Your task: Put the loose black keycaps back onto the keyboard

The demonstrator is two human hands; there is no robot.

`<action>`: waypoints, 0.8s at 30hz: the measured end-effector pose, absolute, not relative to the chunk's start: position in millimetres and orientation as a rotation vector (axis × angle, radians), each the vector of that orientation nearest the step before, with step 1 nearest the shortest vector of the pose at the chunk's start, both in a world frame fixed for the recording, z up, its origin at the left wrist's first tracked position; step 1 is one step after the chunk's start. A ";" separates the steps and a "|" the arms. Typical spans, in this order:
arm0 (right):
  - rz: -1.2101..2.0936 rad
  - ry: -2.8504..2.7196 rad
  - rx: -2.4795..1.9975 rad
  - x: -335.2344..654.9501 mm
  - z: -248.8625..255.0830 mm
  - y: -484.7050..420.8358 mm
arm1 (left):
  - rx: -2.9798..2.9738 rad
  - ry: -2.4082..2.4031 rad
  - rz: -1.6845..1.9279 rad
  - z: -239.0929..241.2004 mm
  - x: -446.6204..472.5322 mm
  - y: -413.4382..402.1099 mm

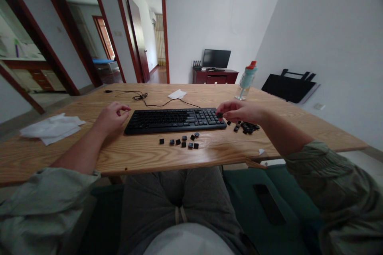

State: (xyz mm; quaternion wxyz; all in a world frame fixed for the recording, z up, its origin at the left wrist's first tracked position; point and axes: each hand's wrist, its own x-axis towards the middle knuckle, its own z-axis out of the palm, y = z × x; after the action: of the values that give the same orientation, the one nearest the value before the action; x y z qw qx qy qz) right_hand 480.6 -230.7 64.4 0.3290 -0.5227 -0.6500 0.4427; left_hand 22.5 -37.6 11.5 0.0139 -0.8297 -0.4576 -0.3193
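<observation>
A black keyboard (175,120) lies across the middle of the wooden table (143,155). My right hand (239,111) hovers over its right end, fingers pinched on a small black keycap (220,115). My left hand (111,116) rests on the table just left of the keyboard, fingers curled loosely with nothing visible in them. Several loose keycaps (182,142) lie in a row in front of the keyboard. A heap of more keycaps (247,127) sits under my right wrist.
A water bottle with a red cap (246,81) stands at the back right. White tissues (52,127) lie at the left, another tissue (177,94) behind the keyboard beside its cable (140,96). A phone (268,204) rests on the green seat beside me.
</observation>
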 end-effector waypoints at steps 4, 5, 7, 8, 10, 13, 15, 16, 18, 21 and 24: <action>1.167 -1.679 -1.366 482.8 62.7 -231.4 | -2.588 -1.423 -1.000 12.6 22.9 -39.7; 1.173 -1.679 -1.365 483.2 62.6 -231.8 | -2.593 -1.427 -0.992 13.0 23.2 -40.4; 1.170 -1.691 -1.365 483.1 62.7 -233.0 | -2.597 -1.436 -0.986 13.5 23.8 -41.3; 1.163 -1.700 -1.366 482.6 63.0 -233.7 | -2.599 -1.439 -0.985 13.6 24.0 -41.5; 1.147 -1.717 -1.370 481.1 63.7 -235.0 | -2.596 -1.444 -0.990 13.3 24.3 -41.1; 1.148 -1.729 -1.371 479.2 64.5 -236.0 | -2.601 -1.451 -0.988 12.3 24.0 -39.6; 1.161 -1.733 -1.364 479.1 64.2 -235.8 | -2.607 -1.457 -0.992 11.9 23.7 -39.2; 1.170 -1.735 -1.356 479.4 63.7 -235.4 | -2.609 -1.460 -0.994 11.9 23.5 -39.2; 1.187 -1.737 -1.339 480.3 62.3 -234.5 | -2.612 -1.461 -0.995 12.0 23.1 -39.6; 1.206 -1.747 -1.325 481.1 59.8 -233.2 | -2.616 -1.452 -0.991 11.6 22.6 -38.9; 1.218 -1.767 -1.315 479.8 57.9 -232.7 | -2.606 -1.448 -0.995 10.2 21.9 -35.8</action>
State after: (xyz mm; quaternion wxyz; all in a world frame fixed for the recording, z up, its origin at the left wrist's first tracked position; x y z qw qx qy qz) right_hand 479.8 -232.7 57.9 0.3075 -0.4971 -0.6680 0.4606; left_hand 21.9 -35.8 10.2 -0.0008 -0.8293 -0.4606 -0.3165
